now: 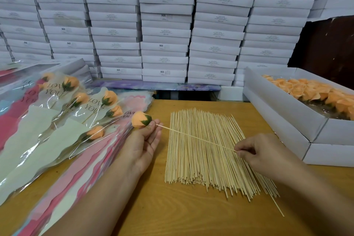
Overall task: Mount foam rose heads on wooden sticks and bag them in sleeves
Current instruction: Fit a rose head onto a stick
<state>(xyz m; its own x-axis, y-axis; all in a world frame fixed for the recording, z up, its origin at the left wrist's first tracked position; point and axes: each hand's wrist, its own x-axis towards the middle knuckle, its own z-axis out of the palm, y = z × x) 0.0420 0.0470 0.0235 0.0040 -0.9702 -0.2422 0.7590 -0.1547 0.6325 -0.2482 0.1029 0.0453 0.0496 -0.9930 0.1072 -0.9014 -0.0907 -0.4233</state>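
Observation:
My left hand [147, 136] holds an orange foam rose head [140, 119] with a green base at its fingertips, above the left part of the table. My right hand [262, 151] pinches one end of a thin wooden stick [195, 137]. The stick's far tip points at the rose's green base, a short gap away. A wide pile of wooden sticks [206, 151] lies on the wooden table [172, 212] under the held stick. Bagged orange roses in printed "LOVE YOU" sleeves [63, 119] lie stacked at the left.
A white open box [283, 105] full of orange rose heads [318, 92] stands at the right, on another white box. Stacks of white boxes [164, 25] wall off the back. A pile of pink and pale sleeves [80, 170] lies along the left front.

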